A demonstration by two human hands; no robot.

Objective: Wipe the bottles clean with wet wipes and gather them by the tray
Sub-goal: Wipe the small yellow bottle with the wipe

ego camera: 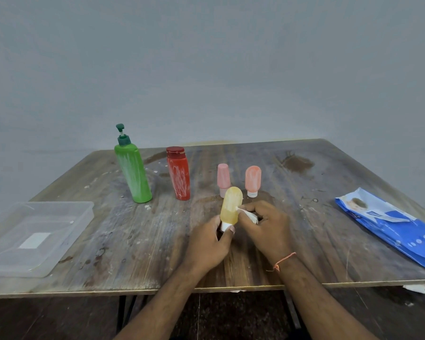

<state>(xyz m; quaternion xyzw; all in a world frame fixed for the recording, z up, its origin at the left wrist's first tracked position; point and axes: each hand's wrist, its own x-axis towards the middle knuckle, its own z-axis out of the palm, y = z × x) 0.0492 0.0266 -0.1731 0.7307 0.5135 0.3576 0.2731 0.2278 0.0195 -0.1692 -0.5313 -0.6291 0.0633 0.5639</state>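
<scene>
- A worn, stained wooden table (pixel 329 241) is set against a plain grey wall.
- At the far left a clear plastic tray (pixel 84 212) is seen; no bottle stands beside it yet.
- A green pump bottle (pixel 132 171) and, to its right, a red bottle (pixel 179 175) stand upright, both streaked with white residue and judged unwiped.
- Further right, a pink tube (pixel 222 176) and an orange tube (pixel 253 180) are stood on their caps, smeared as well.
- In front of them a yellow tube (pixel 231 204) is held up off the table: its white cap is pinched by the left hand (pixel 209 244).
- A crumpled wet wipe (pixel 249 214) is gripped in the curled fingers of the right hand (pixel 265 224) and pressed against the tube's side.
- A blue wet wipes pack (pixel 390 227) lies at the far right.
- The step in hand is judged to be the wiping of the first bottle. Next, the tube would need turning so the remaining streaks are reached, then carrying left to the tray.
</scene>
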